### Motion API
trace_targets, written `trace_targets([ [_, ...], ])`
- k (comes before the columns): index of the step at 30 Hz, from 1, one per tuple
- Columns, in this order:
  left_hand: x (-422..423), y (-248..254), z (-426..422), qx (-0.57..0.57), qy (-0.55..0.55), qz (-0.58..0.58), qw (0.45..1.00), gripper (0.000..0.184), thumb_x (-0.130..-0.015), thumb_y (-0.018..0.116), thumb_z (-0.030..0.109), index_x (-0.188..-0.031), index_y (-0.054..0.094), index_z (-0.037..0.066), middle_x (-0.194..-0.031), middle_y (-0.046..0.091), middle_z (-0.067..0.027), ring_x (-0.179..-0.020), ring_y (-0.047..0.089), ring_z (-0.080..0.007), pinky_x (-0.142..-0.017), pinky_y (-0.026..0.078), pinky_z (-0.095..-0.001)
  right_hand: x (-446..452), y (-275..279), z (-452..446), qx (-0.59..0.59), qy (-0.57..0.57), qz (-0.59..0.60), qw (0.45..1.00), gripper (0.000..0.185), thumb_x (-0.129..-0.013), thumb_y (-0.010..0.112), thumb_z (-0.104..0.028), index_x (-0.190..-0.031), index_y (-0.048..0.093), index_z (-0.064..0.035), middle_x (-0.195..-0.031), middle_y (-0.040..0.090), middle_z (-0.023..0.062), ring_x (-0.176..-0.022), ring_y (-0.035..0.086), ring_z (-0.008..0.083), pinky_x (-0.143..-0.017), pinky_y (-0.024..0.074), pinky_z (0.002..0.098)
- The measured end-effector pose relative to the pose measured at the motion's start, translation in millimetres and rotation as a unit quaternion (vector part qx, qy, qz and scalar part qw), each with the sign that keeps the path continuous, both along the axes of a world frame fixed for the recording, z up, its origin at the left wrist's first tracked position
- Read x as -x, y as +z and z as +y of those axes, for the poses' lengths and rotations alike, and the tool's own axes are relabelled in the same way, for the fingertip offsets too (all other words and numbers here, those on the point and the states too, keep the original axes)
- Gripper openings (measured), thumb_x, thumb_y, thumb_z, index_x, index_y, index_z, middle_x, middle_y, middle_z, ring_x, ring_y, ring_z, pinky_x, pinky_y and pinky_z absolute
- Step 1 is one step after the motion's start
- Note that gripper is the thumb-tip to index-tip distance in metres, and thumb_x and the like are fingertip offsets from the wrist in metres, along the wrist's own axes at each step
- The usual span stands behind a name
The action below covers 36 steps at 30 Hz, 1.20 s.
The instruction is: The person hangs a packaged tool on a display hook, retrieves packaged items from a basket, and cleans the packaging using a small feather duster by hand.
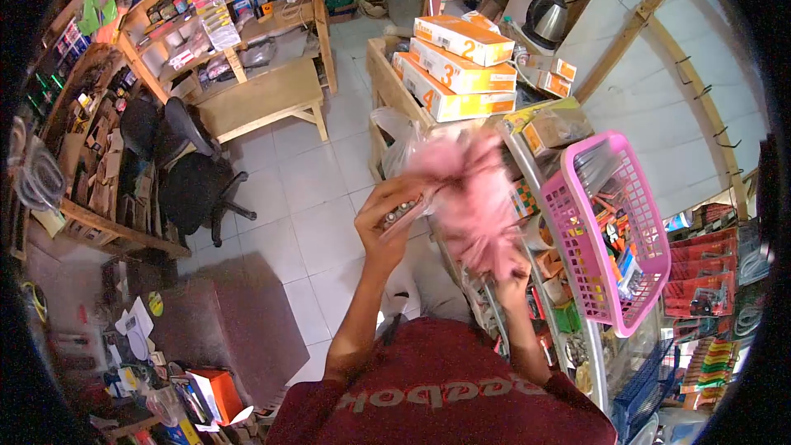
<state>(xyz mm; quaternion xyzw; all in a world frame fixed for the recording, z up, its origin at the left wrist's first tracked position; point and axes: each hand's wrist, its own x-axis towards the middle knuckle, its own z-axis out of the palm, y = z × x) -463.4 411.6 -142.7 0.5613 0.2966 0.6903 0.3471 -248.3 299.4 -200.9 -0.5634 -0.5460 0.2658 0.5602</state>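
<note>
My left hand (381,213) is raised in the middle of the view, its fingers closed round a small flat packet (402,213). Several round silver ends show in a row along the packet; what they are I cannot make out. A pink cloth (478,210), smeared by motion, spreads between my hands and over the edge of the glass counter. My right hand (512,278) grips the cloth at its lower end. Whether the cloth touches the packet or my left fingers is hard to see.
A pink plastic basket (611,313) of small packaged goods stands on the counter to the right. Orange-and-white boxes (461,78) are stacked at its far end, near a kettle (546,21). An office chair (198,194) and a wooden bench (259,103) are to the left.
</note>
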Motion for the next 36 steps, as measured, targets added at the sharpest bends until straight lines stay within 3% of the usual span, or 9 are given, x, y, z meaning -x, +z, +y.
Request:
trace_targets([
  [6,1,4,2,-0.013,-0.011,-0.001,1.0,0.026,-0.07,0.064,-0.01,-0.094,0.067,-0.001,-0.115,0.049,-0.0137,-0.101,0.056,-0.0263,-0.085,0.046,-0.0337,-8,16,30,0.123,-0.012,-0.026,0.992,0.036,-0.073,0.054,0.005,-0.108,0.062,0.0029,-0.101,0.065,0.0151,-0.093,0.061,0.0203,-0.085,0.0459,0.0301],
  [8,6,3,-5,0.005,-0.003,-0.008,1.0,0.027,-0.069,0.064,-0.011,-0.094,0.066,-0.001,-0.112,0.051,-0.0136,-0.101,0.056,-0.0254,-0.085,0.046,-0.0336,-18,-12,27,0.091,0.002,0.105,0.99,0.036,-0.072,0.053,0.006,-0.106,0.062,0.0028,-0.096,0.066,0.0132,-0.089,0.061,0.0171,-0.081,0.0466,0.0275],
  [10,8,5,-1,0.017,0.011,-0.014,1.0,0.028,-0.068,0.064,-0.012,-0.093,0.066,-0.001,-0.107,0.054,-0.0132,-0.099,0.056,-0.0249,-0.085,0.045,-0.0338,-13,3,23,0.012,0.09,-0.01,0.996,0.033,-0.073,0.056,0.003,-0.105,0.063,0.0024,-0.095,0.066,0.0127,-0.089,0.062,0.017,-0.08,0.0468,0.0271],
  [15,7,-11,6,-0.064,0.092,0.059,0.992,0.027,-0.067,0.064,-0.011,-0.092,0.065,0.0,-0.09,0.062,-0.011,-0.091,0.058,-0.023,-0.077,0.048,-0.0297,-26,13,43,0.2,0.04,-0.201,0.958,0.035,-0.08,0.058,-0.003,-0.115,0.059,-0.0032,-0.111,0.062,0.015,-0.105,0.057,0.0227,-0.094,0.0405,0.0334],
  [18,8,-19,7,-0.02,0.128,0.072,0.989,0.026,-0.067,0.064,-0.011,-0.091,0.067,-0.001,-0.088,0.066,-0.0114,-0.093,0.059,-0.0222,-0.082,0.046,-0.0312,-27,8,44,0.151,0.043,0.08,0.984,0.038,-0.078,0.058,0.0,-0.115,0.06,-0.0064,-0.112,0.061,0.0174,-0.108,0.056,0.0266,-0.096,0.0391,0.0352],
  [23,-2,-7,-3,0.079,0.146,0.039,0.985,0.029,-0.065,0.066,-0.013,-0.092,0.067,-0.002,-0.089,0.067,-0.0114,-0.087,0.061,-0.0186,-0.077,0.048,-0.0284,-14,1,38,0.072,0.025,-0.137,0.988,0.035,-0.08,0.057,0.0,-0.114,0.061,-0.0054,-0.106,0.064,0.0126,-0.098,0.057,0.0135,-0.088,0.0426,0.0265],
  [26,-3,-2,-10,0.058,0.171,0.059,0.982,0.028,-0.067,0.066,-0.013,-0.093,0.067,-0.002,-0.09,0.066,-0.0114,-0.086,0.062,-0.0175,-0.076,0.049,-0.0269,-15,4,46,0.183,-0.047,0.025,0.982,0.031,-0.08,0.057,-0.001,-0.111,0.062,-0.0031,-0.108,0.063,0.0139,-0.104,0.056,0.0149,-0.091,0.0413,0.0272],
  [31,-8,-1,-15,0.02,0.134,0.031,0.99,0.026,-0.069,0.068,-0.011,-0.092,0.065,-0.001,-0.094,0.063,-0.0123,-0.088,0.061,-0.0189,-0.077,0.049,-0.0283,-11,-18,32,-0.002,0.051,0.006,0.999,0.024,-0.083,0.059,-0.004,-0.105,0.06,0.0049,-0.098,0.064,0.0077,-0.08,0.06,0.0155,-0.072,0.0485,0.029],
  [36,-9,-4,-17,0.026,0.113,0.012,0.993,0.028,-0.068,0.071,-0.008,-0.091,0.057,0.001,-0.096,0.062,-0.0134,-0.091,0.06,-0.0198,-0.082,0.048,-0.0313,0,6,39,0.067,-0.049,0.173,0.981,0.011,-0.088,0.058,-0.011,-0.084,0.064,-0.0021,-0.063,0.053,-0.0051,-0.049,0.041,0.0039,-0.043,0.0312,0.0224],
])
